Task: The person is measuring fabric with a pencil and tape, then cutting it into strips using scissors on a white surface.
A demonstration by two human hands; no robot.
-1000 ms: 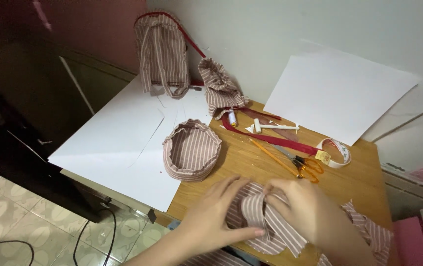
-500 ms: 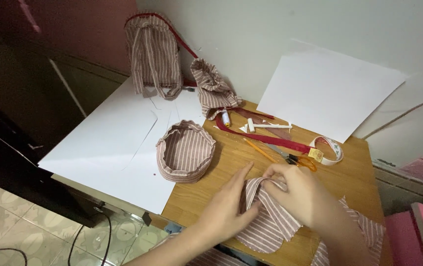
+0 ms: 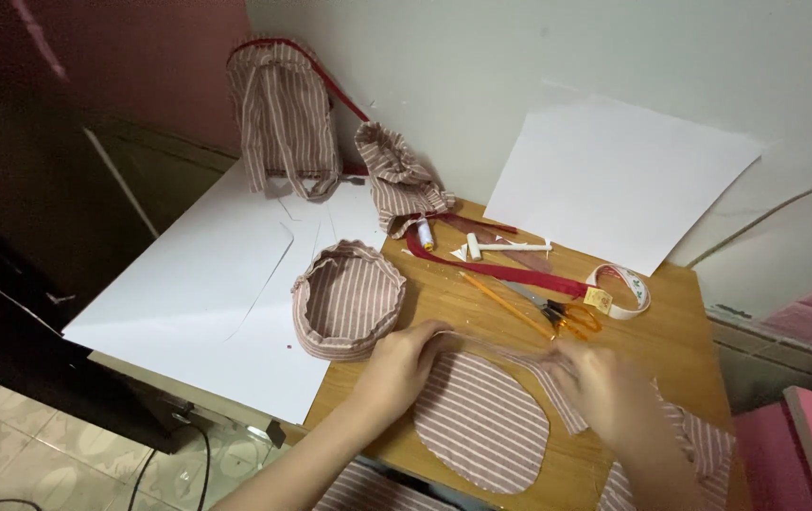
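Since 0.5 s ago we've spread the bunched striped fabric out flat. Head view: our left hand [image 3: 396,364] & right hand [image 3: 600,383] each pinch an end of a narrow striped strip [image 3: 496,345], fingers closed on it, pulled taut over the oval striped piece [image 3: 481,421] lying on the wooden counter [image 3: 671,331]. Striped fabric bowl [image 3: 347,298] sits just left; scissors [image 3: 567,314] beyond.

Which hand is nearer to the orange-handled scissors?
Right. The right hand is just below the scissors; the left hand is farther away, beside the round striped fabric basket.
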